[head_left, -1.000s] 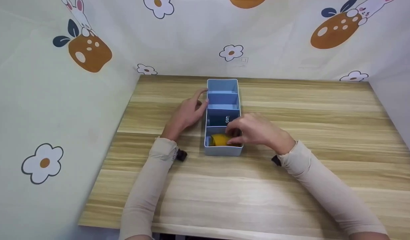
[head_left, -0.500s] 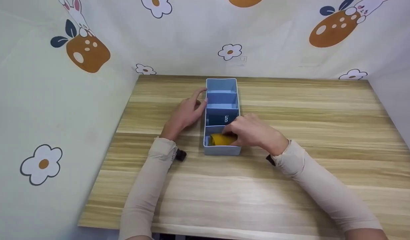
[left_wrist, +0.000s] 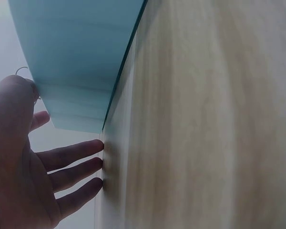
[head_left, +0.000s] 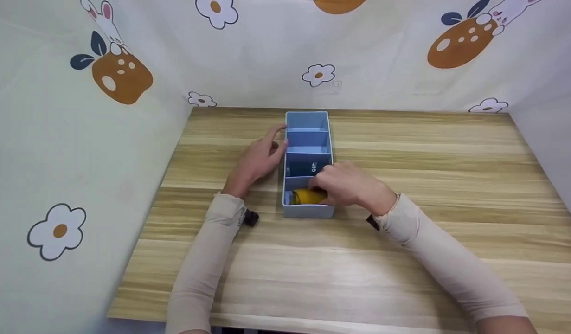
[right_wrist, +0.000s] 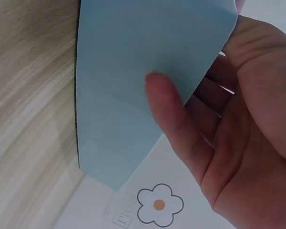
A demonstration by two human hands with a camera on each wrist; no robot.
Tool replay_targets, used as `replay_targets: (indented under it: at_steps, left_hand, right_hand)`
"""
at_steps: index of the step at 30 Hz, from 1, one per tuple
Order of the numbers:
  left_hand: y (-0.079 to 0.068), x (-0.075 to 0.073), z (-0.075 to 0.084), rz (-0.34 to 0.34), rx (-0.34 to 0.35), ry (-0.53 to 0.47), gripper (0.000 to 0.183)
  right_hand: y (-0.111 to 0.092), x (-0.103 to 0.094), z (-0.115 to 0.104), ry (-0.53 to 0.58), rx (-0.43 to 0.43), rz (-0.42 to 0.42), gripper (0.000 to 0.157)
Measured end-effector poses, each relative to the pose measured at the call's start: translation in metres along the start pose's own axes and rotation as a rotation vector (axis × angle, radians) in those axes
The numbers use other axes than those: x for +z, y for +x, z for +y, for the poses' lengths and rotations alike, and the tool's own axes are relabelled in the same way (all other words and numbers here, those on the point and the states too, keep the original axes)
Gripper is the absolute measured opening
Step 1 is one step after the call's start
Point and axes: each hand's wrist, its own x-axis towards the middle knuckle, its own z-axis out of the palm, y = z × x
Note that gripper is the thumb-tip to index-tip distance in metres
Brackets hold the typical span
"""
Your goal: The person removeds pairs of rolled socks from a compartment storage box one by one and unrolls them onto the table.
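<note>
A long light-blue divided box (head_left: 308, 212) stands on the table, its short end toward me. In its nearest compartment lies a yellow rolled-up piece (head_left: 307, 196), which looks like cloth. My right hand (head_left: 348, 184) reaches over the right wall and grips the roll's right end; the fingertips are hidden there. In the right wrist view one finger (right_wrist: 167, 107) extends along the box's outer side. My left hand (head_left: 257, 161) touches the left rim with thumb and index finger, and its other fingers (left_wrist: 69, 174) extend straight down to the tabletop.
A dark teal item (head_left: 300, 167) with white letters fills the compartment behind the yellow roll. The wooden table (head_left: 304, 269) meets a patterned curtain (head_left: 266, 55) just behind the box, with more curtain at left and right.
My right hand has moved slightly left and its fingers have closed around the yellow roll, which shows a rounder shape now. The left hand stays at the rim.
</note>
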Motion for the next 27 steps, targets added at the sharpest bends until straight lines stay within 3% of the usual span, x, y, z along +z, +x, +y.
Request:
replay_targets:
  at_steps: [4, 12, 18, 27]
  left_hand:
    - [-0.0012, 0.0000, -0.0001, 0.001, 0.007, 0.000, 0.056]
    - [-0.0011, 0.0001, 0.0014, 0.009, 0.021, -0.008, 0.060]
    - [-0.0014, -0.0002, 0.0012, 0.002, 0.007, -0.019, 0.062]
    - [-0.0015, -0.0007, 0.0031, -0.017, -0.004, -0.009, 0.059]
  right_hand:
    - [0.0000, 0.0001, -0.0004, 0.030, 0.002, -0.003, 0.013]
    - [0.0038, -0.0060, -0.0022, 0.095, 0.052, -0.069, 0.024]
    - [0.0047, -0.0064, -0.0005, 0.102, 0.017, -0.077, 0.011]
    - [-0.0012, -0.0059, 0.0031, 0.183, -0.015, -0.095, 0.024]
